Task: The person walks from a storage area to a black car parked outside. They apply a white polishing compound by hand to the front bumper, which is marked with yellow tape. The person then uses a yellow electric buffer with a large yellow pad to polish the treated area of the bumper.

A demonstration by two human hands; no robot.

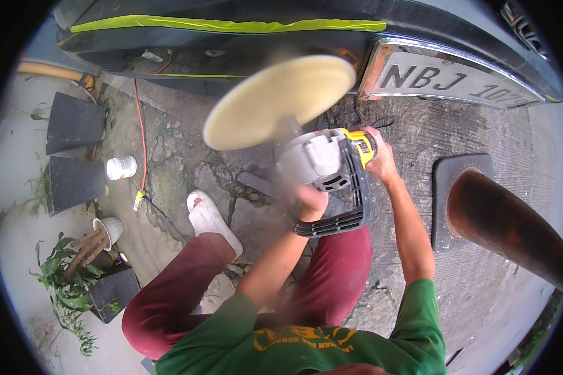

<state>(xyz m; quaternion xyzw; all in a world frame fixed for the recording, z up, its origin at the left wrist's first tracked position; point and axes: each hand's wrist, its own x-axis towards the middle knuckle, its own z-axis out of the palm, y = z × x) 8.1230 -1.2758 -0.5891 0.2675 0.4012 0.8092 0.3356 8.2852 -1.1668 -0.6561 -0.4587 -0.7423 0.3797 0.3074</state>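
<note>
I hold a power polisher (319, 159) with a grey head, yellow body and black loop handle (350, 219). My right hand (382, 157) is closed round the yellow body. My left hand (311, 203) is closed beneath the grey head, inside the loop handle; its fingers are partly hidden. A large round cream pad (281, 103) on the polisher is smeared by motion. It is tilted in front of the dark car bumper (187, 53); whether they touch, I cannot tell. Strips of yellow-green tape (231, 26) run along the bumper.
A licence plate (450, 75) is on the car at right. An orange cord (141, 125) joins a black cable at a yellow connector (139, 199). Dark planters (75, 125), a white tub (121, 167) and a potted plant (65, 281) line the left. A brown post (507, 219) stands right.
</note>
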